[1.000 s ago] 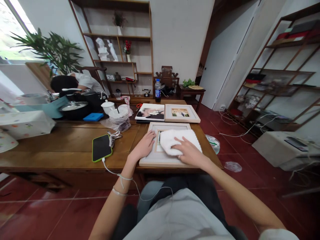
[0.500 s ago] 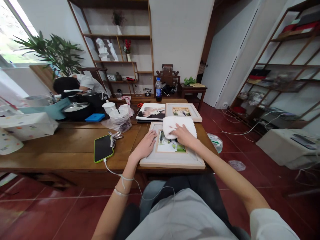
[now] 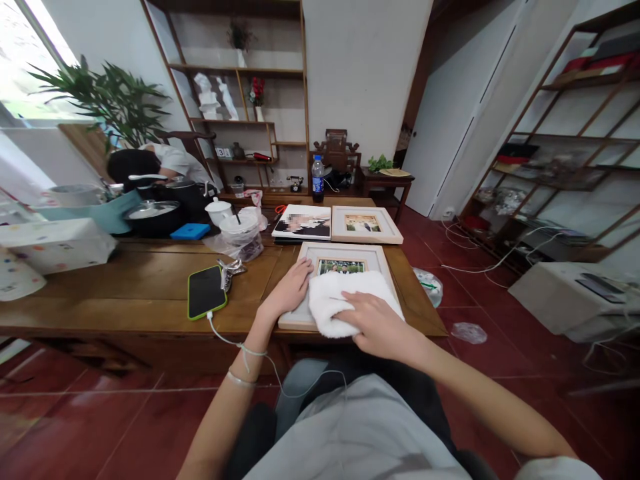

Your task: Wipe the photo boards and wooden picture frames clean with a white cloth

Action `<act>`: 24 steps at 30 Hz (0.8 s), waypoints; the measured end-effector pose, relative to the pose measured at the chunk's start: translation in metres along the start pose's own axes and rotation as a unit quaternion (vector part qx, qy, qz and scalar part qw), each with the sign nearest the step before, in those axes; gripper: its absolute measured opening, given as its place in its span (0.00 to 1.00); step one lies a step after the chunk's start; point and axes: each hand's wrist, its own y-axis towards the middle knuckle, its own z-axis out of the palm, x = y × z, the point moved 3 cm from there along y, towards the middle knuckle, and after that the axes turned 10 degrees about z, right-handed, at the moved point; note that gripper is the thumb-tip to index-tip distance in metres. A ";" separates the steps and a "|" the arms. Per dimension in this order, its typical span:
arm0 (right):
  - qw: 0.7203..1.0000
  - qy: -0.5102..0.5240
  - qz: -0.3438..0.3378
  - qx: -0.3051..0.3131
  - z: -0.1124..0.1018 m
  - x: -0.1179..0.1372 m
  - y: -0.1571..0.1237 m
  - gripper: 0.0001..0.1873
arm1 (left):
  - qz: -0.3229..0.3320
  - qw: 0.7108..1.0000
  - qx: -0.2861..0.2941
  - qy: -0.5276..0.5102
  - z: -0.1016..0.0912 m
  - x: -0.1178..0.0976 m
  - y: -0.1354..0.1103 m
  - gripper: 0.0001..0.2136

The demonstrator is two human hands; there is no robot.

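Observation:
A light wooden picture frame (image 3: 383, 257) with a pale mat lies face up at the table's front edge. My left hand (image 3: 295, 283) rests on its left rim, fingers stretched out along it; the thumb is hidden. Under my right hand (image 3: 375, 323) is a folded white towel (image 3: 330, 297), gripped by the fingers and spread over the frame's lower part. Above the towel, the top of the photo (image 3: 343, 265) shows people in front of greenery. The rest of the photo is covered.
Behind lie a second frame (image 3: 393, 230) and a stack topped by a large photo print (image 3: 303, 220). A cola bottle (image 3: 317, 180) stands farther back. Left are a charging phone (image 3: 207, 293), a bagged cup (image 3: 240, 230) and pots (image 3: 153, 217). A person (image 3: 175, 163) leans over at the far left.
My right hand has drawn the towel down toward me, from the frame's upper right to its lower edge. The photo's top now shows. My left hand has stayed on the rim.

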 end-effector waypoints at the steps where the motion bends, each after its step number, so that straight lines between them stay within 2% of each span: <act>1: 1.000 0.003 0.005 -0.015 0.005 -0.010 0.006 0.29 | 0.002 1.000 0.002 -0.002 0.000 0.000 0.000 0.18; 4: 0.998 -0.012 0.044 -0.048 0.018 -0.047 0.028 0.32 | 0.003 1.000 0.005 -0.004 -0.001 0.000 0.000 0.18; 7: 0.992 -0.046 0.087 -0.079 0.019 -0.083 0.056 0.34 | 0.000 1.000 0.003 -0.008 -0.002 -0.001 0.000 0.19; 11: 0.983 -0.086 0.122 -0.103 0.010 -0.103 0.087 0.37 | 0.000 1.000 -0.002 -0.017 -0.003 -0.002 0.000 0.18; 14: 0.988 -0.107 0.089 -0.068 0.010 -0.092 0.096 0.36 | 0.003 1.000 -0.001 -0.013 -0.002 -0.001 0.000 0.18; 16: 0.991 -0.108 0.068 -0.040 0.012 -0.076 0.092 0.34 | 0.003 1.000 -0.001 -0.008 -0.001 -0.001 0.000 0.18; 20: 0.996 -0.083 0.039 0.011 0.008 -0.036 0.064 0.31 | 0.001 1.000 0.000 -0.003 0.000 0.000 0.000 0.18; 24: 0.997 -0.050 0.001 0.052 -0.007 0.000 0.025 0.29 | -0.002 1.000 0.001 -0.004 0.000 -0.001 0.000 0.18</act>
